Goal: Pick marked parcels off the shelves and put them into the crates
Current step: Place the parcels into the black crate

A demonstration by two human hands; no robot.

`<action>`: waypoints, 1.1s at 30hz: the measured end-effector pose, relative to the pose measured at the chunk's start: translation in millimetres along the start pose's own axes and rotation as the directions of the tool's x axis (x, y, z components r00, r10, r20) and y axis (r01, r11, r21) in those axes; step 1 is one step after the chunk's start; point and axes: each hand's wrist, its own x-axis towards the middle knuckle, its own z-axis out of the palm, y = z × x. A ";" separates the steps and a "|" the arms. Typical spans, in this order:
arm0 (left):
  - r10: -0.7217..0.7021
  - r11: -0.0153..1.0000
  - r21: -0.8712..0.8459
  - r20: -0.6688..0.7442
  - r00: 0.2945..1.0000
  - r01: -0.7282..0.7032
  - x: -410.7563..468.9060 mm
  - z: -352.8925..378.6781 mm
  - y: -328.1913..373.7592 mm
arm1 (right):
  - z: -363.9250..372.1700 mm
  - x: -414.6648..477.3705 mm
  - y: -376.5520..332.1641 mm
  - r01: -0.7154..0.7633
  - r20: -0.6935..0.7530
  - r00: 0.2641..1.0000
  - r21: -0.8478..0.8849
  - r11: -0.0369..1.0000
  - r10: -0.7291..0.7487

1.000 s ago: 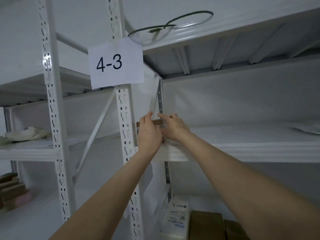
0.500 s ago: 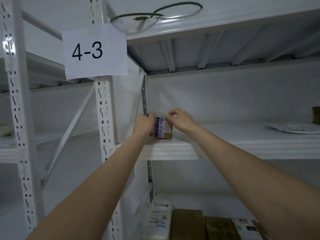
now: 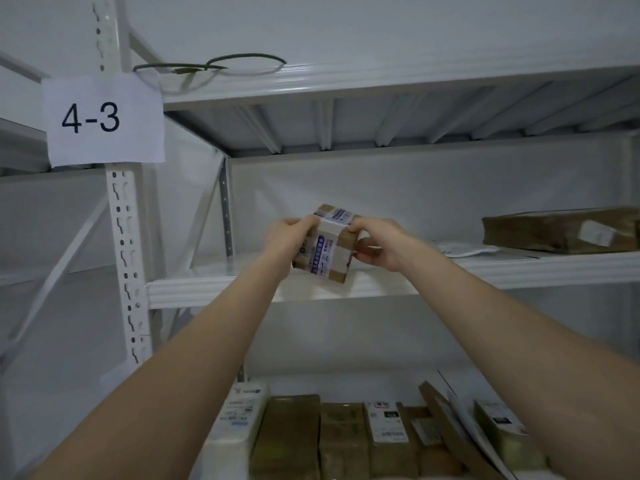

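Observation:
A small brown cardboard parcel (image 3: 327,245) with white tape and a blue-printed label is held tilted just above the front edge of the white middle shelf (image 3: 214,289). My left hand (image 3: 287,237) grips its left side. My right hand (image 3: 375,242) grips its right side, fingers curled over the top corner and thumb underneath. No crate is in view.
A paper sign reading 4-3 (image 3: 104,121) hangs on the rack upright. A flat brown parcel (image 3: 561,230) and a white bag (image 3: 464,249) lie to the right on the same shelf. Several boxes (image 3: 346,438) stand on the lower shelf. A green cable loop (image 3: 211,65) lies on the top shelf.
Both hands have lifted the parcel off the shelf's left corner, carried it rightward and toward me, and tilted it. The view has shifted right.

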 end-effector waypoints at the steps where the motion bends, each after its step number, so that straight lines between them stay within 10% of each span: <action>1: 0.015 1.000 0.005 0.009 1.000 -0.015 -7.1 6.2 4.1 | -9.1 -5.9 1.4 -0.007 0.001 1.000 0.020 1.000 0.007; 9: 0.115 0.990 0.073 0.090 0.989 -0.122 -60.0 43.9 3.6 | -68.7 -52.9 26.2 0.065 0.002 0.998 0.241 0.968 -0.068; 18: 0.254 0.962 0.039 0.216 0.943 -0.269 -99.6 72.2 -19.4 | -117.7 -77.2 65.9 -0.192 0.120 0.981 0.481 0.855 0.152; 33: 0.128 0.989 -0.084 0.068 0.989 -0.122 -155.2 78.7 -97.5 | -112.8 -102.4 169.4 -0.371 0.280 0.927 0.586 0.721 0.250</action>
